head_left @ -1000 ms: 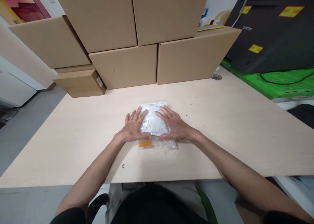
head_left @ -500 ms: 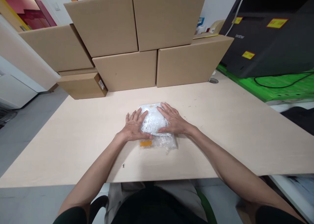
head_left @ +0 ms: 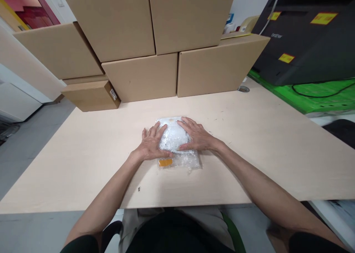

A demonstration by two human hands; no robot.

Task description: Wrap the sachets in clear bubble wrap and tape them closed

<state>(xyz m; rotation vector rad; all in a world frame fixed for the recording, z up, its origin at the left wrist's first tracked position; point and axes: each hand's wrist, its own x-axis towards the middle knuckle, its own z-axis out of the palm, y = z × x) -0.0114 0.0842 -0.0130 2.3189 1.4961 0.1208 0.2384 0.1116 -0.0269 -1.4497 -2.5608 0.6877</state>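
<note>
A white item in clear bubble wrap (head_left: 174,136) lies on the pale wooden table (head_left: 91,164) in front of me. An orange patch (head_left: 165,162) shows at the near left corner of the wrapping. My left hand (head_left: 152,144) rests on the left side of the package, fingers spread and thumb pointing right along its near part. On the right side lies my right hand (head_left: 195,134), its fingers stretched out flat over the edge. What the wrap contains cannot be made out.
Stacked cardboard boxes (head_left: 141,77) line the table's back edge, with a flatter box (head_left: 90,96) at the left. At the right a dark Brother machine (head_left: 299,53) stands on a green crate (head_left: 318,95). A small grey roll (head_left: 243,89) lies by the boxes.
The view has shifted slightly, so the boxes and machine sit a little differently in the picture. Both hands and the package stay practically where they were.
</note>
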